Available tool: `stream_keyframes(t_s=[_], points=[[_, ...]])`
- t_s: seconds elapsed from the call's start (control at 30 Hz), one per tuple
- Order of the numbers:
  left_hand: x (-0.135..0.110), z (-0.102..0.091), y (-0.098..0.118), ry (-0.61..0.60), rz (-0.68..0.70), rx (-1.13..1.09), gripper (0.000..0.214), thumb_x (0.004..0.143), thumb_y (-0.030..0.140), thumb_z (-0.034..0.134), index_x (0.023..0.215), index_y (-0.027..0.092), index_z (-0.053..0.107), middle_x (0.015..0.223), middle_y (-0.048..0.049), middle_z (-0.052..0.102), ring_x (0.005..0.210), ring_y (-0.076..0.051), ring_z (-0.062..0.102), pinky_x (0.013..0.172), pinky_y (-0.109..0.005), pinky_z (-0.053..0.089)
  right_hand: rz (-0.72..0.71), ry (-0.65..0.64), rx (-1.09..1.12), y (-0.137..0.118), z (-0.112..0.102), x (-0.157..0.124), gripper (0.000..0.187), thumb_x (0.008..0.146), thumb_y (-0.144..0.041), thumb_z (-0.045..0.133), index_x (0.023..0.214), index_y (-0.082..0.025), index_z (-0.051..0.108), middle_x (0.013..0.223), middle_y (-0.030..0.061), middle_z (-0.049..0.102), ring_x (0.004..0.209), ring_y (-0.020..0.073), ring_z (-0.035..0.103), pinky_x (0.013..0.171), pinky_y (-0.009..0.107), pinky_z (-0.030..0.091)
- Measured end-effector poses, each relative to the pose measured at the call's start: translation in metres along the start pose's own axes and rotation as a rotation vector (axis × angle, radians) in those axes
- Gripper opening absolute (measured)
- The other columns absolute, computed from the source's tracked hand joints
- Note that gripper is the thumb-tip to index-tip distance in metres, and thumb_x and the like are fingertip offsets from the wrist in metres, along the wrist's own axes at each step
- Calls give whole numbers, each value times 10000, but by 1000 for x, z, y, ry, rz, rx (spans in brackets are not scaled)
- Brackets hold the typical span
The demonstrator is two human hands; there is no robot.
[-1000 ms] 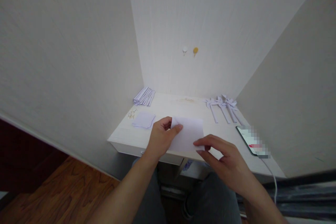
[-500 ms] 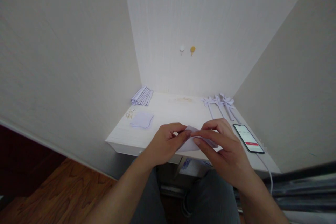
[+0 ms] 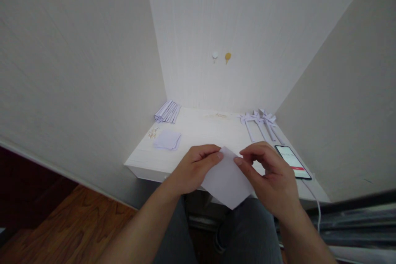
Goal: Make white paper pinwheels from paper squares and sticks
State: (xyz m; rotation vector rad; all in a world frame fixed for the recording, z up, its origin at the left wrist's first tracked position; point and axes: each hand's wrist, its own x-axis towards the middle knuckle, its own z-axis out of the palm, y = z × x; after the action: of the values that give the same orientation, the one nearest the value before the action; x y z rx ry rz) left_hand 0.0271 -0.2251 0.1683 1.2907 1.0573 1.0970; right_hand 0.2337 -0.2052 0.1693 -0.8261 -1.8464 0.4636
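Observation:
A white square sheet of paper (image 3: 227,179) hangs corner-down over the front edge of the small white table (image 3: 198,132). My left hand (image 3: 196,167) pinches its upper left edge between thumb and fingers. My right hand (image 3: 267,175) pinches the upper right edge, fingers curled over it. Both hands sit close together above my lap.
On the table lie a stack of white paper squares (image 3: 168,139), a bundle of folded paper strips (image 3: 167,112), small yellowish bits (image 3: 153,133), several paper pinwheels on sticks (image 3: 259,123), and a phone (image 3: 292,161) with a cable. Walls close in on three sides. Wood floor at left.
The sheet lay flat on the table, held at its left edge. Both hands then gathered on it, lifted it and turned it so that one corner points down.

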Motion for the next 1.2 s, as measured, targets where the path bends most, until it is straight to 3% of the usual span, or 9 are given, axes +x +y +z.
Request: stream_keyframes(t_s=[0.1, 0.2, 0.3, 0.4, 0.53, 0.73, 0.97, 1.2], points=[[6, -4, -1, 164, 23, -11, 287, 882, 434, 685, 767, 172, 701, 704, 12, 599, 641, -129, 509, 569, -231, 369, -28, -22, 29, 4, -11, -5, 211, 989, -138, 648, 1117, -298, 700, 1044, 35, 661, 961, 205, 632, 820, 355, 529], [12, -8, 0, 277, 22, -44, 287, 828, 430, 709, 707, 170, 685, 683, 5, 612, 641, -140, 528, 575, -240, 378, -128, -129, -39, 4, -22, -10, 377, 977, -65, 598, 1219, -331, 711, 1303, 65, 613, 1214, 242, 598, 1005, 413, 504], [15, -10, 0, 282, -25, -107, 293, 794, 449, 723, 707, 171, 687, 678, -2, 637, 627, -149, 547, 572, -250, 389, -231, -221, -149, 0, -24, -14, 434, 932, -26, 612, 1223, -328, 722, 1483, 77, 501, 1373, 286, 504, 1101, 480, 457], [15, -9, 0, 254, -53, -114, 306, 792, 462, 721, 707, 170, 682, 669, -2, 643, 602, -144, 544, 556, -252, 382, -359, -231, -216, -2, -20, -14, 367, 892, -32, 664, 1143, -286, 747, 1518, 97, 470, 1418, 332, 455, 1135, 543, 423], [14, -6, 0, 265, 4, -78, 268, 807, 425, 728, 740, 168, 700, 692, 8, 657, 617, -127, 543, 571, -237, 390, -422, -189, -234, -3, -16, -9, 241, 898, -60, 700, 1042, -245, 758, 1469, 121, 522, 1409, 353, 464, 1151, 580, 395], [11, -3, 0, 242, 100, -64, 171, 794, 338, 789, 827, 174, 754, 769, 2, 728, 692, -131, 603, 636, -233, 440, -336, -189, -183, -10, -12, -3, 138, 944, -110, 705, 1013, -228, 729, 1290, 118, 667, 1335, 310, 538, 1131, 507, 434], [4, 2, 7, 93, 115, -38, 191, 840, 331, 750, 897, 169, 835, 837, -38, 773, 723, -153, 609, 665, -262, 462, -96, -62, -108, -10, -3, 0, 76, 962, -171, 709, 982, -244, 711, 1158, 67, 725, 1062, 204, 698, 908, 332, 553], [-1, 0, 9, 68, 151, -37, 206, 877, 325, 726, 930, 179, 861, 882, -47, 807, 758, -162, 637, 696, -265, 470, 15, -29, -95, -16, -6, 0, 62, 937, -200, 731, 916, -254, 709, 927, 7, 760, 823, 177, 703, 716, 275, 553]])
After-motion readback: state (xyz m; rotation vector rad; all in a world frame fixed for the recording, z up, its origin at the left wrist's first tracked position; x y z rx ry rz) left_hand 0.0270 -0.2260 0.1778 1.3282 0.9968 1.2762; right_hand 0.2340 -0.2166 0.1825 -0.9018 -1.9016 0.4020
